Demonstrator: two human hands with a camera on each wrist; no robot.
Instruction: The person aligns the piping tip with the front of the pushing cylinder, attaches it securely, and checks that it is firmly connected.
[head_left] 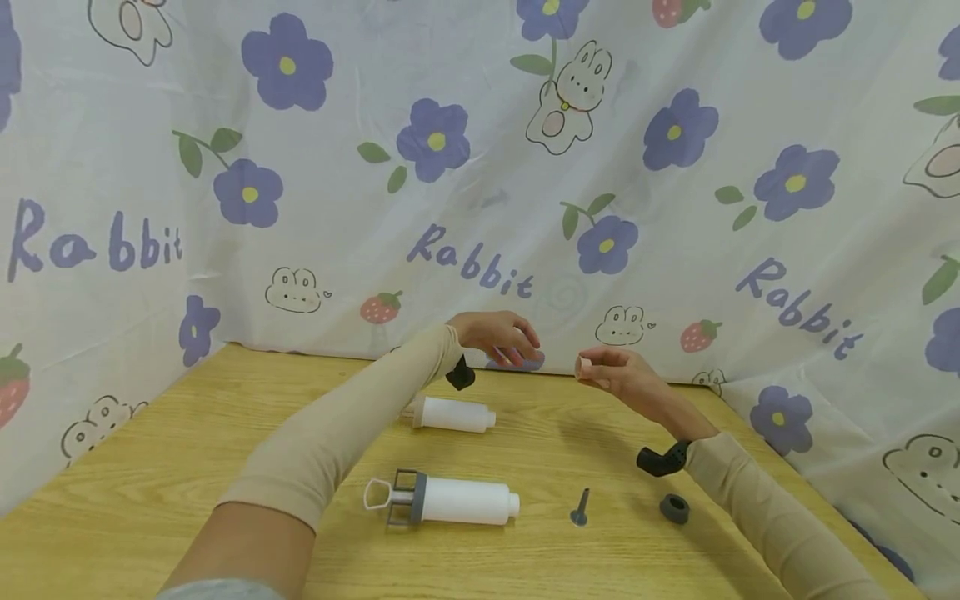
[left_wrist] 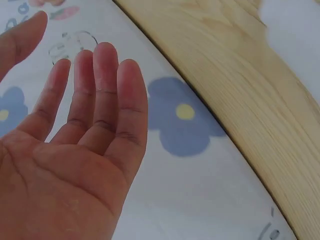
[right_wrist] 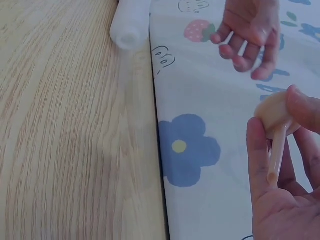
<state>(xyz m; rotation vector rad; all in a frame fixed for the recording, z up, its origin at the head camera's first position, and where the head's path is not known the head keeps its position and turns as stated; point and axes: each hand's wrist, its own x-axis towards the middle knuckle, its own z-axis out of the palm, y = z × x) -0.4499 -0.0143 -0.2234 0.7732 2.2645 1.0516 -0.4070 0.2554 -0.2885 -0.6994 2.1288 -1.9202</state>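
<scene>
R hand (head_left: 626,379): fingers pinch small beige stemmed plug (right_wrist: 276,125), held in air over bench (head_left: 150,467) back edge | L hand (head_left: 498,336): open, fingers relaxed, empty, near plug | tip: keep pinch on cap, stem free, before passing across

Beige peg (right_wrist: 276,131) (lower end) behind palm

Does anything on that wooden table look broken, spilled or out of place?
Nothing looks spilled or broken. The white plastic cylinder with a grey collar, a plain white plastic tube, a small grey pin and a grey ring lie apart.
</scene>
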